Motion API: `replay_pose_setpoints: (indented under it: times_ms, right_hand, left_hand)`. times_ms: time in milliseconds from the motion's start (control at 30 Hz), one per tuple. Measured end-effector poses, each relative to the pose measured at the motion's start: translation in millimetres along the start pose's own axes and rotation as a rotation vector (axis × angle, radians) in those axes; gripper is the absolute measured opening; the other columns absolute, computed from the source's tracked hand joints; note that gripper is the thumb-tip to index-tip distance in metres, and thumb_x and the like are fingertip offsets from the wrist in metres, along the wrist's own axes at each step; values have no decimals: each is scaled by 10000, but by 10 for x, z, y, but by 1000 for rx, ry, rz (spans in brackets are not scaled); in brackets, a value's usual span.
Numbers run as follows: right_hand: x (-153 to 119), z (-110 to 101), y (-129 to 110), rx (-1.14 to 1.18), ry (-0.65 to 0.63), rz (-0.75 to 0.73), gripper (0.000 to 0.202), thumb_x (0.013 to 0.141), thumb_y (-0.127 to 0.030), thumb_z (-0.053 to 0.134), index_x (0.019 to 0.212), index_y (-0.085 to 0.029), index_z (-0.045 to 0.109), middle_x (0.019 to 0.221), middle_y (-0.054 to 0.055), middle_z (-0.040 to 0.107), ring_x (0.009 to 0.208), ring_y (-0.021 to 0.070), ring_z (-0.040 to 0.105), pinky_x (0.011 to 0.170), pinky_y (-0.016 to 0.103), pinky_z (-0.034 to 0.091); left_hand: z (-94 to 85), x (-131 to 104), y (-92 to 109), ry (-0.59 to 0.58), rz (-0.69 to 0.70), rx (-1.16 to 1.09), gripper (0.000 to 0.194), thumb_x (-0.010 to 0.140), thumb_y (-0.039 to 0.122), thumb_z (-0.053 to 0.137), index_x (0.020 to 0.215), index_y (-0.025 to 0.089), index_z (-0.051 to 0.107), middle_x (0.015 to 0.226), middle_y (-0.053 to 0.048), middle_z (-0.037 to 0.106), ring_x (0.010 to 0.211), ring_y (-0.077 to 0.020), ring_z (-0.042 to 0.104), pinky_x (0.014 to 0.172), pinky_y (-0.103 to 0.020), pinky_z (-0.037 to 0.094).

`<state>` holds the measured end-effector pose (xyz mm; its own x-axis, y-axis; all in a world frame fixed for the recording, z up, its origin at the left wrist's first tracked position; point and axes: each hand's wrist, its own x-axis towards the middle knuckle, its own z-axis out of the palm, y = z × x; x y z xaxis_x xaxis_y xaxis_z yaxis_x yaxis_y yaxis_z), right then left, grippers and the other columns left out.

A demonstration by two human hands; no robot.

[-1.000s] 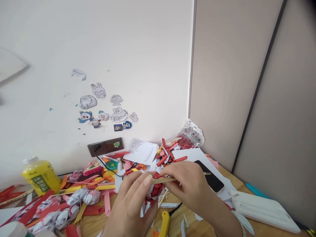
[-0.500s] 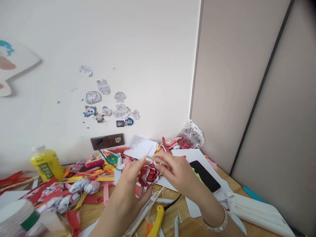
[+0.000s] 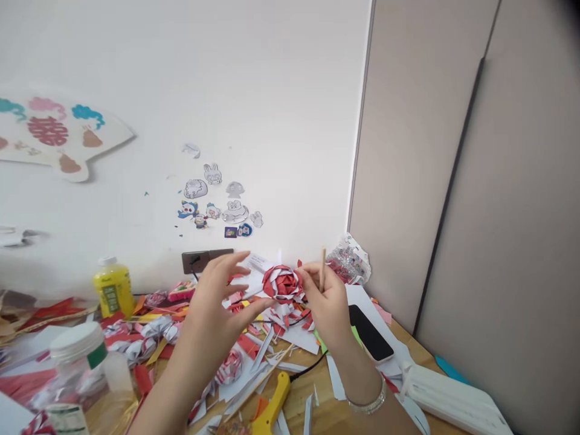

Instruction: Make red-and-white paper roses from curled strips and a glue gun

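A red and white paper rose (image 3: 283, 284) is held up above the littered table, its folded petals facing me. My right hand (image 3: 330, 305) pinches its right edge between thumb and fingers. A thin wooden stick (image 3: 323, 269) stands upright among the fingers of that same hand. To the left of the flower, my left hand (image 3: 215, 299) is open with its fingers spread. Its thumb tip comes close to the rose's lower left edge; whether it touches I cannot tell. Another rolled paper rose (image 3: 230, 367) lies on the table beyond my left forearm.
A yellow glue gun (image 3: 274, 402) with a black cord lies in front. Paper strips and scraps cover much of the table (image 3: 296, 396). A yellow bottle (image 3: 113, 290) and a clear jar (image 3: 77, 341) stand left; a phone (image 3: 370, 332) and a white box (image 3: 453, 396) lie right.
My left hand has let go of the rose and spread open to its left. The rose, now in my right hand, is raised and faces me. The stick has turned upright. The view has shifted left.
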<state>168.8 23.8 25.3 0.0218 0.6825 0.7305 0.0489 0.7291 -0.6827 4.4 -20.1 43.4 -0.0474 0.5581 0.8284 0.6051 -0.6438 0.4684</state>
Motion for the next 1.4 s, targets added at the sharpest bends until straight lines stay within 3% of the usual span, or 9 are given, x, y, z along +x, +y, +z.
replay_pose_setpoints:
  times_ms: [133,233,400,533,667,967,1200,1300,1400]
  right_hand:
    - [-64,20,-76,20,225,-57,192,884,-344,530,844,-169,599,726,40,629,643,154,578,577,249,479]
    - [-115,28,-124,50,290,-82,155,871,-319,548,860,-174,599,742,45,655,671,166,616,590,254,505]
    - [-194,37,-205,40,338,-104,76,850,-244,562,851,-178,598,715,40,666,623,160,631,580,249,523]
    - [-234,43,-252,18,368,-134,62,827,-198,556,861,-180,605,739,51,688,650,168,659,563,234,530]
    - [-244,30,-285,-70,324,-134,100,833,-194,515,847,-174,612,692,37,678,576,150,635,505,214,509]
    - [-205,-45,-365,-207,167,-234,187,869,-219,473,722,-179,581,542,-29,521,472,109,483,429,192,394]
    - [-166,-259,-351,-112,-156,-265,228,940,-304,408,1028,-202,592,628,-35,497,510,111,444,483,215,373]
    - [-168,-314,-326,-115,-174,-268,261,972,-311,332,1135,-214,511,653,-34,488,529,123,456,506,232,376]
    - [-176,-293,-330,-219,-152,-300,202,961,-252,364,1054,-207,537,722,-7,566,570,129,510,545,243,403]
  left_hand:
    - [71,60,160,-76,128,119,275,828,354,622,1081,248,597,1029,-66,692,927,-238,678,766,-390,585]
    - [132,26,250,-91,254,181,449,834,280,599,1270,287,488,1090,-62,687,1011,-241,651,844,-398,545]
    - [255,-90,332,24,218,-35,814,797,122,549,1455,341,123,1048,-31,659,942,-170,648,822,-337,538]
    - [302,-164,369,80,190,-220,688,829,97,502,1403,363,233,1120,-48,620,942,-150,634,810,-297,539]
    - [227,-191,383,-75,97,-131,595,820,170,533,1352,343,330,1220,-58,553,1068,-189,581,904,-335,504]
    - [142,-88,335,-164,-57,87,554,768,324,646,1281,329,435,1172,-53,647,1035,-273,619,813,-413,518]
    - [59,-48,256,-123,-2,47,478,788,239,629,1234,341,492,1172,9,679,1019,-194,643,814,-287,523]
    - [1,-23,195,-121,59,65,474,769,213,657,1211,330,533,1159,15,695,1040,-188,643,831,-265,521]
    - [-25,-5,182,-134,105,41,494,749,192,672,1204,340,552,1155,32,703,1034,-176,652,826,-245,529]
